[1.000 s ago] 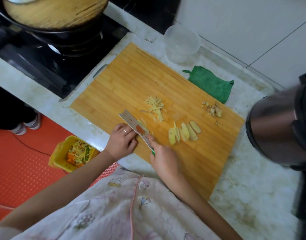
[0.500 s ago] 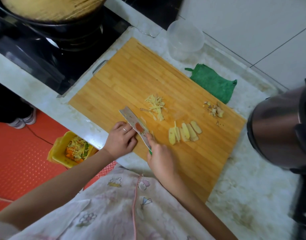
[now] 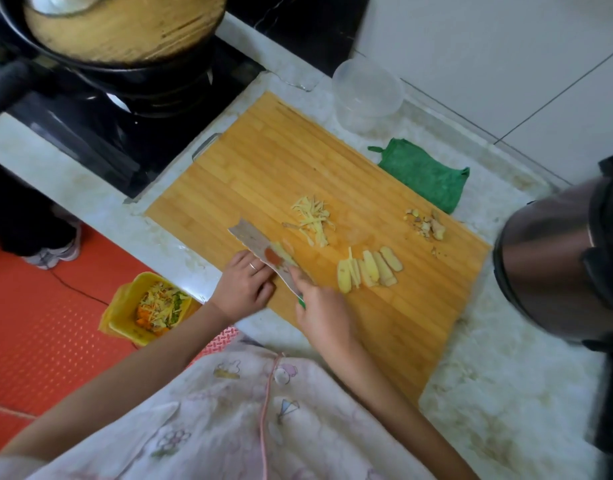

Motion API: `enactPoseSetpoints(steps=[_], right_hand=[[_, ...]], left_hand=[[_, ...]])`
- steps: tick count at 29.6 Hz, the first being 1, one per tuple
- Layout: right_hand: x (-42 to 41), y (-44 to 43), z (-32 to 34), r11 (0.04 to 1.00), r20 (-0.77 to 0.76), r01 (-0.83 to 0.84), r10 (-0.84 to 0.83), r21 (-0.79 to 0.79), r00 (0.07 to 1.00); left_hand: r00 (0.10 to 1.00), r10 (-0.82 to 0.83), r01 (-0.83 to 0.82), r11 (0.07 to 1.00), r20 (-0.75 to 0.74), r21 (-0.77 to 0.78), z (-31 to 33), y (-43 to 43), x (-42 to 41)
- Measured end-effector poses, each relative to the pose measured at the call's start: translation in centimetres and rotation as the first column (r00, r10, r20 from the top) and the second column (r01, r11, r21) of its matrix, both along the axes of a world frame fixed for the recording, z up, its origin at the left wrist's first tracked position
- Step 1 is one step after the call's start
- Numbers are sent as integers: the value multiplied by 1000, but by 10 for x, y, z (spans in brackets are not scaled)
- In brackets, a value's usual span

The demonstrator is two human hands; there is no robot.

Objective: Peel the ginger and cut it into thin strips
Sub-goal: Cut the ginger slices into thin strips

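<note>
knife (image 3: 254, 242) unmoved; yellow bin (image 3: 122, 308) holds vegetable scraps (image 3: 159, 308)

The right grip (image 3: 324, 320) hides most of the knife (image 3: 263, 252) handle.

cutting board (image 3: 263, 174): matt striped bamboo wood | knife (image 3: 260, 245): dull stained metal blade | tub (image 3: 367, 90): clear smooth plastic | cloth (image 3: 423, 174): nubby fabric | kettle (image 3: 547, 258): glossy metal | counter (image 3: 506, 393): mottled stone

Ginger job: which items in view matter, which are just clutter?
In use: knife, right hand gripping it, left hand at the blade, ginger slices, ginger strips, ginger scraps, cutting board.
Lying about: green cloth, plastic tub, wok, steel jug, yellow bin.
</note>
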State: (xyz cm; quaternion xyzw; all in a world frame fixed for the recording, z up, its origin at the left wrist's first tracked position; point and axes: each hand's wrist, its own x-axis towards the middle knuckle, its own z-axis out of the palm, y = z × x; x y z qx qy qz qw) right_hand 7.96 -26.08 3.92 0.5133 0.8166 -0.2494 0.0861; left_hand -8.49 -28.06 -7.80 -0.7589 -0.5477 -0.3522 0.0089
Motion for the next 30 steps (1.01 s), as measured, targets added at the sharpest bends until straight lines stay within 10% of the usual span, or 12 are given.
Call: enactPoseSetpoints(steps=[21,30], right_hand=[[-4,2,-21,997,13,57,-57,45,998],[15,15,-16,945,-4,-40,43,324,999]], left_hand=[[1000,20,-21,999,-15,-51,-1,4,-1],[999,5,-10,994,-47,-109,2,-1,-2]])
